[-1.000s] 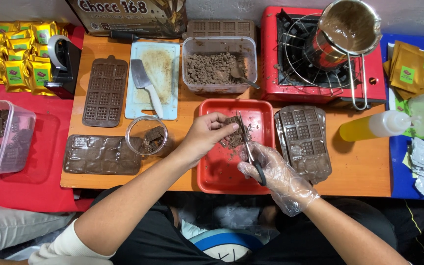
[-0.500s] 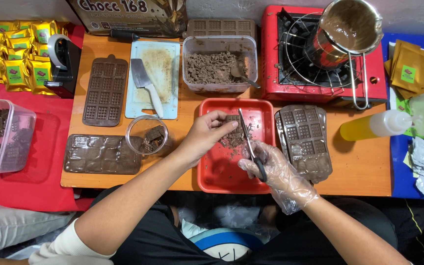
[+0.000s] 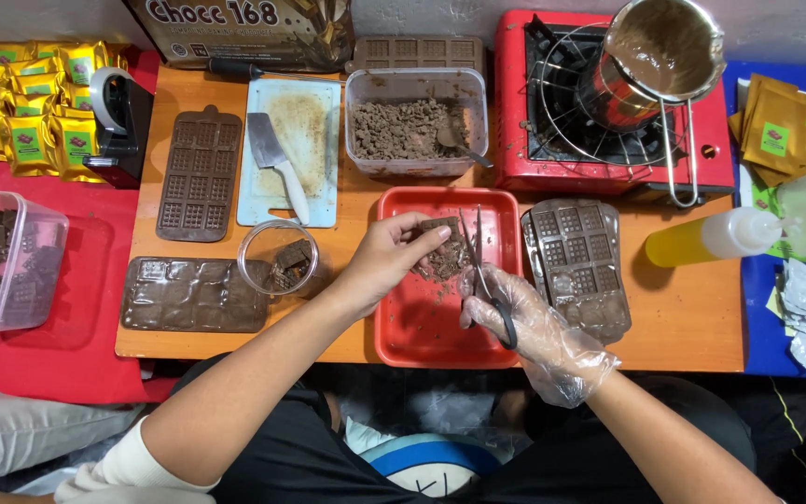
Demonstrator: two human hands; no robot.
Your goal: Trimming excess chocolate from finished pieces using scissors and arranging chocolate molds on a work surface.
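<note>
Over a red plastic tray (image 3: pixel 422 327) on the wooden bench (image 3: pixel 683 317), a bare left hand (image 3: pixel 386 259) pinches a brown chocolate piece (image 3: pixel 440 254) while the gloved right hand (image 3: pixel 526 329), fingers curled through the handles, holds metal scissors (image 3: pixel 483 271) upright beside it. Trimming appears underway; the blades must next meet the chocolate's edge.
</note>
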